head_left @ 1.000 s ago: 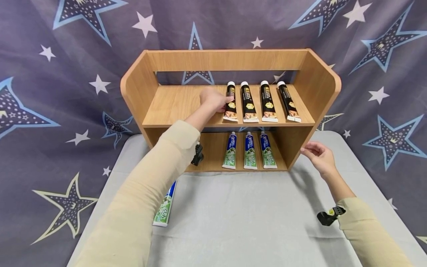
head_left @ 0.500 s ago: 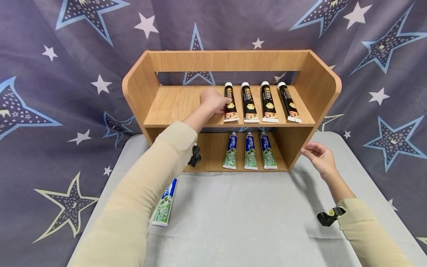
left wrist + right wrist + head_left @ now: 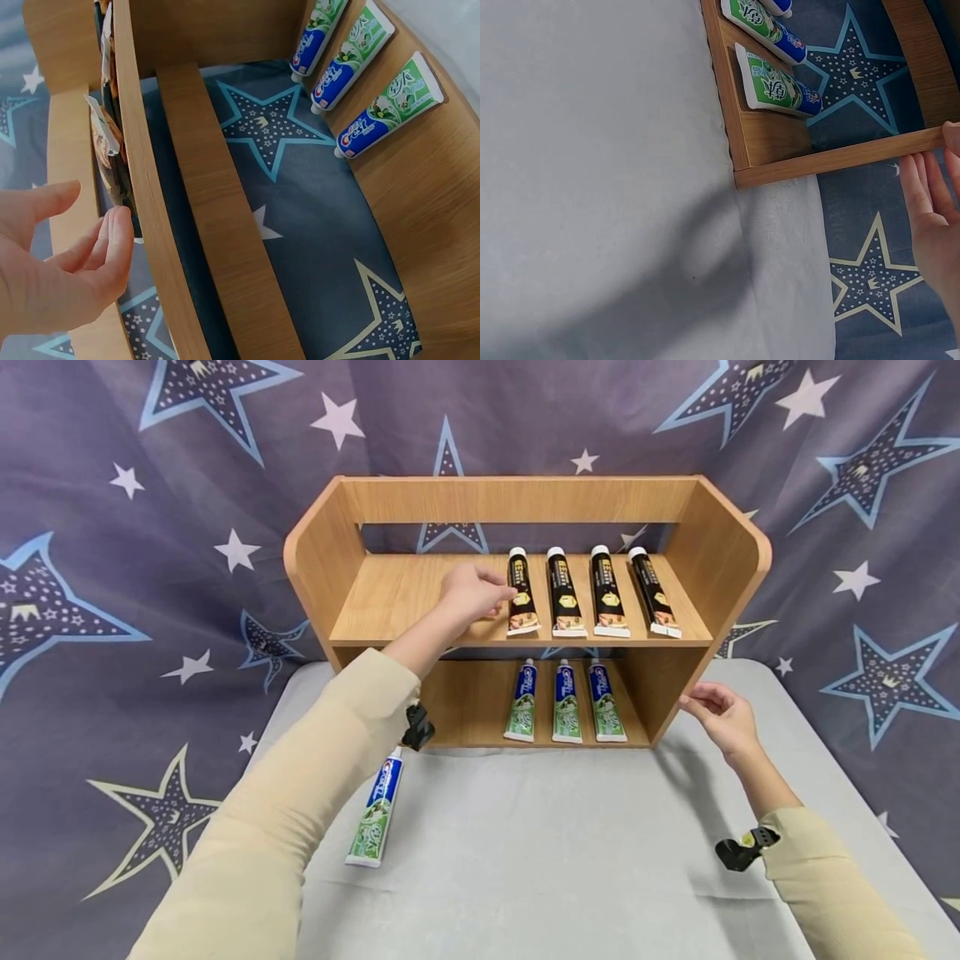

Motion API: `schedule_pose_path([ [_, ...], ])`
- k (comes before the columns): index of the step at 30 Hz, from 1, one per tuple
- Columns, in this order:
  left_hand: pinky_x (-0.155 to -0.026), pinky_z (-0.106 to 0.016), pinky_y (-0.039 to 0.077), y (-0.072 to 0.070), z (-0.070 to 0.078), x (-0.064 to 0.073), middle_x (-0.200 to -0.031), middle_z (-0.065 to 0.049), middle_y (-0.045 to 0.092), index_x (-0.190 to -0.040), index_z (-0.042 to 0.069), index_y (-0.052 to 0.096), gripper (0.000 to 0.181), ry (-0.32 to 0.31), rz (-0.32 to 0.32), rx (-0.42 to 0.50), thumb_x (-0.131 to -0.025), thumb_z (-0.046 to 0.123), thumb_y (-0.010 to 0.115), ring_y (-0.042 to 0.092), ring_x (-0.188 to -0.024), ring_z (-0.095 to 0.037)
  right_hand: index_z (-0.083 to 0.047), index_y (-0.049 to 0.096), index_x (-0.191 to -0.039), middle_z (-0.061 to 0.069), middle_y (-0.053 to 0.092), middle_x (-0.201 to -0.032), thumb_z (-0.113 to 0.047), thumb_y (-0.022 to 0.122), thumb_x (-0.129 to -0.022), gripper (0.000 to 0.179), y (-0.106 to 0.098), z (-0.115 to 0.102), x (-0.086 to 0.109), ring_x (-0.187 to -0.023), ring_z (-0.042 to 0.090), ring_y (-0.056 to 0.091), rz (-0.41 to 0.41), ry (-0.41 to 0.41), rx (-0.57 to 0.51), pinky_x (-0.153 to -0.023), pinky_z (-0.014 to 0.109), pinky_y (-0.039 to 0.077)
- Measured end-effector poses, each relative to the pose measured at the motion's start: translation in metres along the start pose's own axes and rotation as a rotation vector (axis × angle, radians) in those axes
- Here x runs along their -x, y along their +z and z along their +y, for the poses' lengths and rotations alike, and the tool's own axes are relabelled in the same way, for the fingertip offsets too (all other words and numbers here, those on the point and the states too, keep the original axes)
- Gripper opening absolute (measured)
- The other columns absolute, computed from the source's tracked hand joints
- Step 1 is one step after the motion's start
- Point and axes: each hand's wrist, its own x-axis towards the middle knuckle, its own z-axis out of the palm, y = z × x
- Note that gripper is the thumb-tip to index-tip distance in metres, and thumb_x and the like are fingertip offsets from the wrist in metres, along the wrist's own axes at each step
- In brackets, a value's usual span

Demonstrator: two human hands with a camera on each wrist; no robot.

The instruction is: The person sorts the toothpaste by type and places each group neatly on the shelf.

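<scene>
On the wooden shelf's upper board lie several black toothpaste tubes in a row, white caps toward the back. My left hand is just left of the leftmost black toothpaste tube, fingertips close by its side. In the left wrist view the thumb and fingers stand apart with nothing between them. My right hand grips the front edge of the shelf's right side panel, thumb on the edge and fingers along the outer face.
Three blue-and-green toothpaste tubes lie on the lower board, toward its right. Another blue-and-green tube rests on the grey-white tablecloth at front left, below my left forearm. A star-patterned curtain hangs behind.
My left fingers pinched the leftmost black tube and have come off it, the hand drawing slightly left. That tube shifted a little while held. My right hand keeps its place on the panel.
</scene>
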Motion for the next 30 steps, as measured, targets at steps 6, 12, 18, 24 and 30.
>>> schedule_pose_path([
  [6,-0.079,-0.024,0.060,-0.012,-0.008,0.012,-0.102,-0.009,0.066,-0.114,0.004,0.065,0.030,-0.002,-0.063,0.037,-0.088,0.017,0.070,0.064,-0.080,-0.015,-0.024,0.065,-0.084,-0.022,0.067,-0.075,0.003,0.068,-0.084,0.027,0.000,0.001,-0.001,-0.069,-0.010,0.062,0.000,0.016,0.009,-0.064,0.003,0.050],
  [12,-0.086,-0.026,0.059,-0.025,-0.013,0.025,-0.116,-0.013,0.065,-0.119,0.002,0.063,0.034,0.017,-0.123,0.077,-0.088,0.017,0.069,0.064,-0.086,-0.015,-0.023,0.066,-0.085,-0.021,0.068,-0.075,0.004,0.068,-0.084,0.027,0.000,0.001,-0.002,-0.070,-0.010,0.062,-0.001,0.006,-0.006,-0.065,0.003,0.050],
  [18,-0.088,-0.028,0.057,-0.036,-0.025,0.044,-0.117,-0.015,0.066,-0.118,0.003,0.064,0.032,0.074,-0.161,0.018,-0.091,0.020,0.066,0.067,-0.098,-0.022,-0.022,0.066,-0.085,-0.021,0.068,-0.076,0.004,0.068,-0.084,0.027,-0.001,0.001,-0.001,-0.070,-0.010,0.062,0.003,0.004,-0.004,-0.065,0.002,0.050],
  [24,-0.086,-0.023,0.057,-0.041,-0.037,0.062,-0.118,-0.016,0.068,-0.120,0.004,0.064,0.032,0.110,-0.205,-0.016,-0.093,0.022,0.063,0.066,-0.101,-0.020,-0.022,0.066,-0.086,-0.020,0.068,-0.076,0.006,0.067,-0.083,0.028,-0.003,0.002,-0.003,-0.070,-0.009,0.063,0.006,0.015,-0.023,-0.064,0.003,0.050],
  [30,-0.088,-0.026,0.057,-0.043,-0.053,0.073,-0.113,-0.016,0.070,-0.118,0.005,0.065,0.031,0.102,-0.233,-0.018,-0.093,0.023,0.064,0.067,-0.093,-0.013,-0.021,0.066,-0.086,-0.020,0.068,-0.076,0.007,0.067,-0.083,0.028,-0.002,0.004,-0.004,-0.070,-0.009,0.063,0.003,0.002,-0.023,-0.065,0.003,0.050],
])
